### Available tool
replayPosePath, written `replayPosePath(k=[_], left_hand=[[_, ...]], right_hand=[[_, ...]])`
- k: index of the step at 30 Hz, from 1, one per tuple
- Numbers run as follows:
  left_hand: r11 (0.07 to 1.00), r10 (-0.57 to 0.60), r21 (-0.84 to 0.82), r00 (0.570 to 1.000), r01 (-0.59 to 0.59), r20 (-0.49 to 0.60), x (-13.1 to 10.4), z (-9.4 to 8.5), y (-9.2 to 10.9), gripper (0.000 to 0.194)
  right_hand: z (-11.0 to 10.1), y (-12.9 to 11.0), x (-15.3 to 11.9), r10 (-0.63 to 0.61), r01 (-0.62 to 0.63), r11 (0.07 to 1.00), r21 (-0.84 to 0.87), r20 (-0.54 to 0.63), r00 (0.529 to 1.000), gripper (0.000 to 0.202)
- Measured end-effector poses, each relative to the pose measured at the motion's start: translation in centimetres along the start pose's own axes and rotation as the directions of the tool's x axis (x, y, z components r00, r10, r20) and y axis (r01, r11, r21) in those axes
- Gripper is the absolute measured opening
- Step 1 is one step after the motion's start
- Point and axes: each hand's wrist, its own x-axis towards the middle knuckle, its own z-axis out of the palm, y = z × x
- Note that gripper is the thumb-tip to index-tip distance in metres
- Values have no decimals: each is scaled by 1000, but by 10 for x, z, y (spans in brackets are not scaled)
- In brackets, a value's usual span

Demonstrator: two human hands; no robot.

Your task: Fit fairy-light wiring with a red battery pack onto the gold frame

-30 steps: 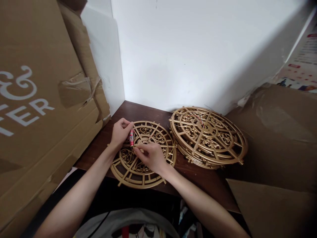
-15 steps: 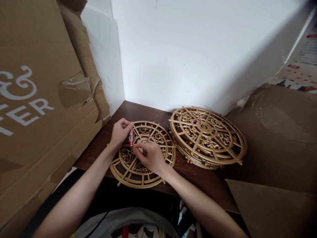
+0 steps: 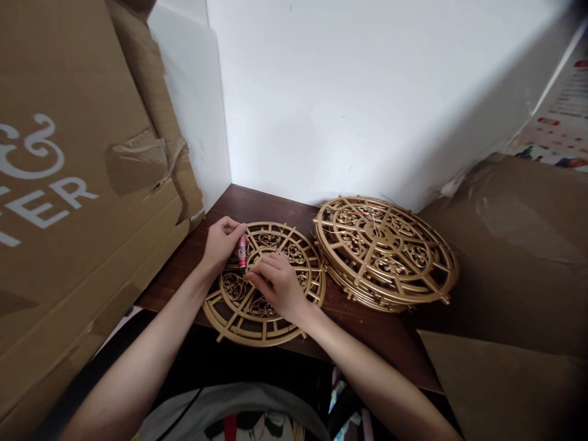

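Note:
My left hand (image 3: 223, 243) is closed in a pinch on the top end of a small red cylinder that looks like a battery (image 3: 242, 253), held upright over the disc. Beside its lower end, my right hand (image 3: 278, 283) has its thumb and fingers pressed together; whatever lies between them is too small to make out. Under both hands a round gold openwork disc (image 3: 271, 335) with scroll patterns lies flat on the dark wooden table (image 3: 174, 282). A thin yellow wire (image 3: 318, 274) shows at the disc's right side.
Right of the disc stands a stack of similar gold discs (image 3: 386, 257), with thin wires on top. A large cardboard box (image 3: 92, 202) rises on the left, another cardboard box (image 3: 519, 245) on the right. Behind the table is a white wall (image 3: 321, 104).
My right hand's fingertips have come slightly away from the battery's lower end, and the fingers have curled more. The left hand keeps its grip on the battery.

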Motion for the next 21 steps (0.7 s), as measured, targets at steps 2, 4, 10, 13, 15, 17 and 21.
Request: replayPosePath(k=[2,4,10,13,15,17,21], left_hand=[[1000,-1,-2,1000,1,-1,0,0,0,19],[1000,-2,-3,1000,2,-4,0,1,0,19],[1000,15,1,1000,-15,6,-1,1,1,18],[1000,20,9,1000,-20,9,-1,1,0,19],[1000,11,12,1000,-11,12,-1,1,0,20],[1000,0,13,1000,0,13,-1,1,0,20],[1000,-11,3,1000,11,9,0,0,1,20]], right_hand=[[0,0,0,-26,25,999,46,23,999,24],[1,0,0,-33,30,997,70,36,999,23],[-1,-1,0,5,-9,994,105,31,1000,20],[-2,-2,0,7,-9,994,111,25,1000,19],[-2,-1,1,10,-12,995,97,25,1000,19],[-1,0,1,11,-13,997,76,31,999,19],[0,3,1,0,-3,999,55,48,999,17]])
